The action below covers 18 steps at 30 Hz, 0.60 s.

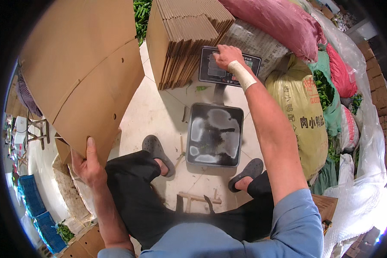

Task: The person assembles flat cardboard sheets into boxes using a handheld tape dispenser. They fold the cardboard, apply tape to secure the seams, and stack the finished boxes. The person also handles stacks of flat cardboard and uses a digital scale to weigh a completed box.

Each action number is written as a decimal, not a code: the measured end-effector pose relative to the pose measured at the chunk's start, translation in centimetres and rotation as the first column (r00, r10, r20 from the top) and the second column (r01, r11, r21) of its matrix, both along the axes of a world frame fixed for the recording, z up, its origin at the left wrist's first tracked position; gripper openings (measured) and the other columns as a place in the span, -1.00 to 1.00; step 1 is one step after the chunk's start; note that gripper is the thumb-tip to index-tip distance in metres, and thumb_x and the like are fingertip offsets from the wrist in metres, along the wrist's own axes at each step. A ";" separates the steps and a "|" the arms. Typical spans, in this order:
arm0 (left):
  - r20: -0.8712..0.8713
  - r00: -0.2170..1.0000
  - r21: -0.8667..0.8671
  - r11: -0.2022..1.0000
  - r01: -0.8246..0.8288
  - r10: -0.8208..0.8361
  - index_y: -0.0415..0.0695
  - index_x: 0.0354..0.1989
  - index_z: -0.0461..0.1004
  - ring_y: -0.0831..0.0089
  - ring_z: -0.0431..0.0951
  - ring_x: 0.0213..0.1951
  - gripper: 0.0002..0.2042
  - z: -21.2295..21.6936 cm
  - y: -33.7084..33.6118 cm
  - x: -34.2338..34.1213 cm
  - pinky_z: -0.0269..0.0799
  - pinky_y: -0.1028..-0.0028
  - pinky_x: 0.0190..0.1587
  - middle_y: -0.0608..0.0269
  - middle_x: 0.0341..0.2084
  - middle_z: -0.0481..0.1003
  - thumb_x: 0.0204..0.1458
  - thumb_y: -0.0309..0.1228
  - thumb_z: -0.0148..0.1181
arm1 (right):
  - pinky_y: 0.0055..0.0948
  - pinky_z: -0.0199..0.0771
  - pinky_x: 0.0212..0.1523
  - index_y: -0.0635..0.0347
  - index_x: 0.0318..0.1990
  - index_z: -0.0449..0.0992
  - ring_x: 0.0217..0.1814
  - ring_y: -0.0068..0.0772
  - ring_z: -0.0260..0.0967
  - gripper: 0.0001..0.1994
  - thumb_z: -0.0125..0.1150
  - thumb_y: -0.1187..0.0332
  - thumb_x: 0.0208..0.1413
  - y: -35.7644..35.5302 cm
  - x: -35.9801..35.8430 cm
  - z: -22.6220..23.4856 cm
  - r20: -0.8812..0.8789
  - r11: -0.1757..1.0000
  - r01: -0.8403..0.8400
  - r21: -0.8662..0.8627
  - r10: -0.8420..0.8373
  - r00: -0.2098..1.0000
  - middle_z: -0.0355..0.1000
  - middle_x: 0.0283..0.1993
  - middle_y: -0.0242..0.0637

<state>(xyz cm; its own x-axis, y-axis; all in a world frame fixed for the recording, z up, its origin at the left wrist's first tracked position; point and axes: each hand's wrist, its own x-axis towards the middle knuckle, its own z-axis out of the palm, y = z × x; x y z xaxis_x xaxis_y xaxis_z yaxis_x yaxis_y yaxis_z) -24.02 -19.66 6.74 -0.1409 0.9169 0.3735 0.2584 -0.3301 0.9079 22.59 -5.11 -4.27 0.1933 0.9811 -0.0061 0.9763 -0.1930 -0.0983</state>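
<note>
Gripping a cardboard carton [86, 94] by its near corner, left of the scale [215, 135], with the left hand [90, 170], thumb up. Past a black-lettered yellow sack [294, 120], reaching the curled right hand [228, 56] to the panel [217, 77] edge; cannot tell whether holding.

Floor [161, 118] bright; shadow beside cardboard stack [191, 47]; glare at right edge; dark, distorted fisheye rim.

This looks like a produce packing or wholesale space: a platform scale [215, 136] stands on the tiled floor [173, 103] among flat cartons [187, 47], bulging sacks [293, 118], green peppers [142, 17] and blue crates [32, 195].
</note>
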 end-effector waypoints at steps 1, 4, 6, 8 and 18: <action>-0.051 0.999 0.019 1.000 0.016 -0.015 -0.34 0.13 0.45 0.44 0.50 -0.01 -0.72 -0.1 0.0 -0.2 0.39 0.45 0.09 0.14 -0.03 0.54 0.27 -0.54 0.13 | -0.06 0.05 0.45 0.13 0.30 0.35 0.45 -0.10 0.19 -0.46 0.01 0.02 0.28 -0.2 0.1 -0.2 0.005 0.999 0.005 -0.052 -0.005 1.000 0.35 0.34 -0.15; -0.213 0.975 0.024 0.998 0.064 -0.057 -0.34 0.09 0.46 0.47 0.49 -0.04 -0.74 0.2 -0.5 -0.5 0.37 0.49 0.06 0.18 -0.07 0.54 0.27 -0.55 0.13 | -0.01 -0.05 0.49 0.10 0.39 0.23 0.52 -0.10 0.06 -0.39 0.08 0.03 0.27 -2.9 1.1 0.0 0.077 0.992 0.021 0.121 -0.031 0.997 0.24 0.43 -0.17; -0.186 0.977 0.070 0.990 0.123 -0.108 -0.33 0.08 0.47 0.49 0.49 -0.05 -0.75 0.0 -0.8 -1.1 0.37 0.50 0.06 0.21 -0.08 0.54 0.26 -0.55 0.14 | -0.03 0.06 0.44 0.13 0.35 0.29 0.46 -0.07 0.15 -0.40 0.12 0.01 0.25 -6.2 2.0 0.0 -0.046 0.972 0.076 0.222 -0.067 0.997 0.29 0.38 -0.12; -0.208 0.970 0.103 0.984 0.147 -0.123 -0.33 0.08 0.48 0.50 0.49 -0.06 -0.74 0.2 -1.0 -3.8 0.37 0.49 0.06 0.23 -0.08 0.54 0.24 -0.55 0.16 | -0.15 0.30 0.32 0.25 0.27 0.38 0.33 0.04 0.33 -0.41 0.17 0.04 0.20 -10.0 2.9 0.8 -0.448 0.963 0.129 0.237 -0.010 0.894 0.40 0.26 0.03; -0.372 0.732 -0.281 0.821 0.497 -0.571 -0.34 0.06 0.49 0.56 0.51 -0.12 -0.70 9.5 -1.1 -6.0 0.38 0.53 -0.03 0.26 -0.15 0.56 0.15 -0.54 0.21 | -0.35 0.56 -0.07 0.23 0.22 0.44 -0.07 -0.31 0.53 -0.51 0.24 0.16 0.21 -29.3 9.6 6.1 -0.857 0.804 0.569 0.170 -0.165 0.489 0.54 -0.03 -0.23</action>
